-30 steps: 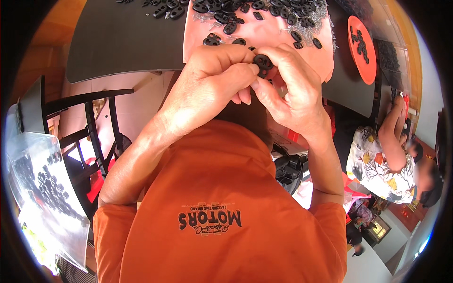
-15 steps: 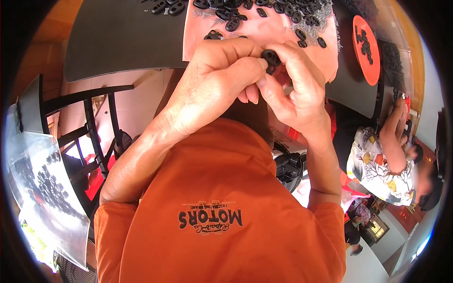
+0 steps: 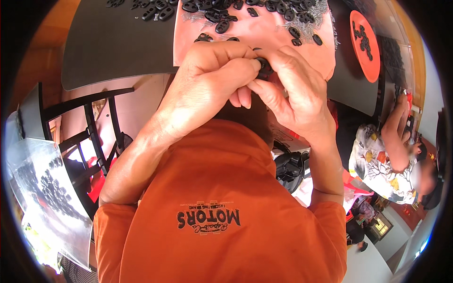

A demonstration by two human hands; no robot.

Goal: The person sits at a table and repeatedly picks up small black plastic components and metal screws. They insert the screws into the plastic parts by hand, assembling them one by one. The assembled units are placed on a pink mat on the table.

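Above the table's near edge, both my hands meet around a small black oval piece, a two-hole cord lock (image 3: 265, 69). The fingers of my left hand (image 3: 210, 82) are curled in, its thumb pressing on the piece's left side. From the other side my right hand (image 3: 297, 87) pinches it between thumb and forefinger. Fingers cover much of the cord lock. Beyond the hands, a pink sheet (image 3: 188, 45) bears black cord lock parts (image 3: 222, 26) and a heap of small metal springs (image 3: 309, 37).
More black parts (image 3: 165, 13) lie on the dark tabletop (image 3: 118, 52) at left. At right, a red plate (image 3: 371, 70) carries a few black pieces. A black chair frame (image 3: 89, 113) stands on the left. Another person in a patterned garment (image 3: 373, 165) sits at the far right.
The cord lock has tipped and sits lower between my fingers, with less of its face showing. My right forefinger has come further over it. The whole view has shifted slightly.
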